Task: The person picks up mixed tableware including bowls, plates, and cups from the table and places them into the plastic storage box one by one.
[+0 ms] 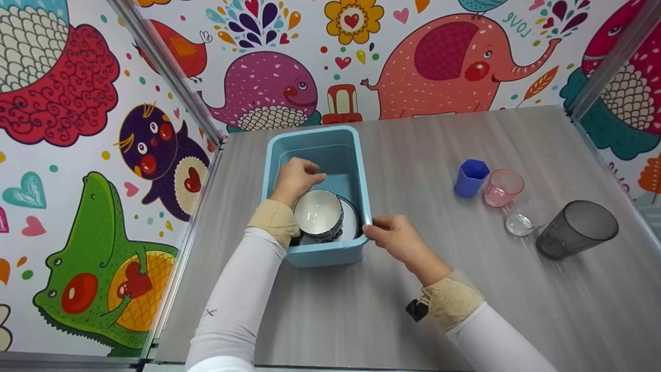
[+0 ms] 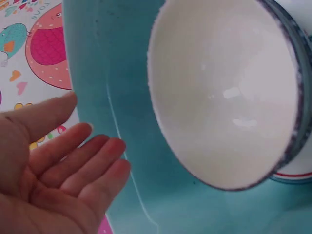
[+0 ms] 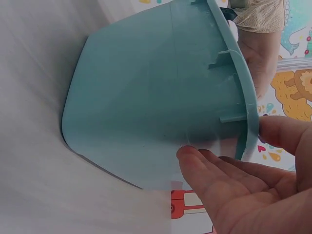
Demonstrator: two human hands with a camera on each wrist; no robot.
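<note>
The relaxed, empty left hand [image 1: 295, 181] hangs just beside the bowls [image 1: 318, 212], nested presumably to save room in the blue bin [image 1: 325, 258] toward the far-left corner of the table [image 1: 330, 320]; the right hand [image 1: 397, 238] pinches the bin's rim, seemingly for steadiness.

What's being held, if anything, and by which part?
The right hand holds the light-blue plastic bin by its rim, on the right side by the near corner. The left hand holds nothing.

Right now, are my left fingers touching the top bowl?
Apart. The left wrist view shows bare bin between your left fingers and the top bowl.
</note>
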